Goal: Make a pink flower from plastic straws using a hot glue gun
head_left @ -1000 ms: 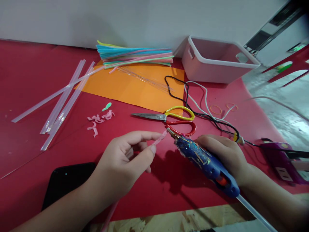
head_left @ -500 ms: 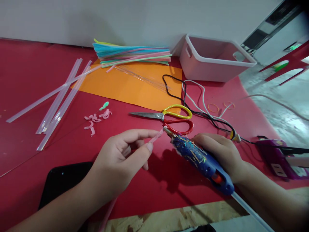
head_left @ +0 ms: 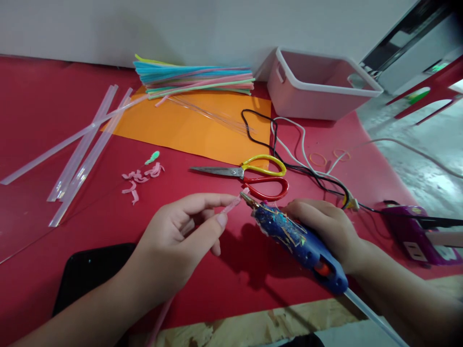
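Observation:
Between thumb and forefinger, my left hand (head_left: 184, 241) pinches a short pink pipe cleaner piece (head_left: 233, 204) near its end. My right hand (head_left: 329, 231) is wrapped round a blue glue gun (head_left: 300, 241), its body crusted with dried glue and coloured bits. The gun's metal nozzle (head_left: 249, 197) meets the tip of the pink piece, or comes very close. A clear glue stick (head_left: 372, 313) sticks out of the gun's back. Just beyond the nozzle lie scissors (head_left: 235, 171) with one yellow and one red handle. Small curled pink pieces (head_left: 135, 178) and a green one (head_left: 152, 157) rest to the left.
Several clear glue sticks (head_left: 85, 149) lie at the left. Behind, a bundle of coloured pipe cleaners (head_left: 195, 77) rests on an orange sheet (head_left: 173, 123). A pink bin (head_left: 307, 96) stands at back right. Cables (head_left: 289, 161) run to a purple power strip (head_left: 408, 236). A black phone (head_left: 90, 270) lies near my left arm.
The whole view has shifted slightly, so things appear a little further left. Both hands keep their hold, and the nozzle stays at the tip of the pink piece.

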Action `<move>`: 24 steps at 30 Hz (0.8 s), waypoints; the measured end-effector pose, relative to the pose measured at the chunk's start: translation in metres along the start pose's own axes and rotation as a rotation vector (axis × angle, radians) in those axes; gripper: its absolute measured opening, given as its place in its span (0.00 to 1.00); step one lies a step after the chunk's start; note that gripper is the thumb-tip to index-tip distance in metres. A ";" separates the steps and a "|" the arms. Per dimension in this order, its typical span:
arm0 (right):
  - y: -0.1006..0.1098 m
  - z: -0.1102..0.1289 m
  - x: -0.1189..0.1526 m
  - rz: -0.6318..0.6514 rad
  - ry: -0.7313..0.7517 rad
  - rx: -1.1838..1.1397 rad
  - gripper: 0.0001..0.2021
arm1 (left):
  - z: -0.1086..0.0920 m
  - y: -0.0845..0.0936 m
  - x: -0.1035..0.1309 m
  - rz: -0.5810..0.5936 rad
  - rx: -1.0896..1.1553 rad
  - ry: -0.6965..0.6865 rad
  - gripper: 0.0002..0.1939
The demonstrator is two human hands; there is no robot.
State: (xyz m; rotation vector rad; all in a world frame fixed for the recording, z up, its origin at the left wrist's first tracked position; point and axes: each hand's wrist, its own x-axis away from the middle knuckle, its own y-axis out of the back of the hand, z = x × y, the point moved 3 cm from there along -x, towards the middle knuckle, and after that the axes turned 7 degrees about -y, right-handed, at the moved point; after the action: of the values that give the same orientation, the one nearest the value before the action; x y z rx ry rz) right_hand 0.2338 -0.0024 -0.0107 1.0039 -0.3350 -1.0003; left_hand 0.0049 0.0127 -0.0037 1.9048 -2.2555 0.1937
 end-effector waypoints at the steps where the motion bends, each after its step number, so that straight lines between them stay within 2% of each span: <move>1: 0.000 0.000 0.000 -0.001 0.001 0.004 0.03 | 0.000 0.000 0.000 0.001 0.008 0.004 0.10; 8: 0.000 0.001 0.000 -0.006 0.009 0.010 0.03 | 0.006 0.004 -0.005 0.111 0.068 0.067 0.10; 15: -0.001 0.000 0.002 0.009 0.025 -0.027 0.09 | 0.002 0.002 -0.002 0.077 0.083 0.136 0.10; 24: 0.004 -0.002 0.003 -0.077 -0.010 0.006 0.10 | -0.001 0.001 -0.002 0.027 0.029 0.092 0.10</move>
State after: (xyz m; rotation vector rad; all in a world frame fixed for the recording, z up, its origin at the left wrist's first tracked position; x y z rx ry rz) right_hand 0.2382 -0.0032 -0.0090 1.0235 -0.3097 -1.0743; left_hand 0.0045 0.0148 -0.0029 1.8400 -2.2316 0.3121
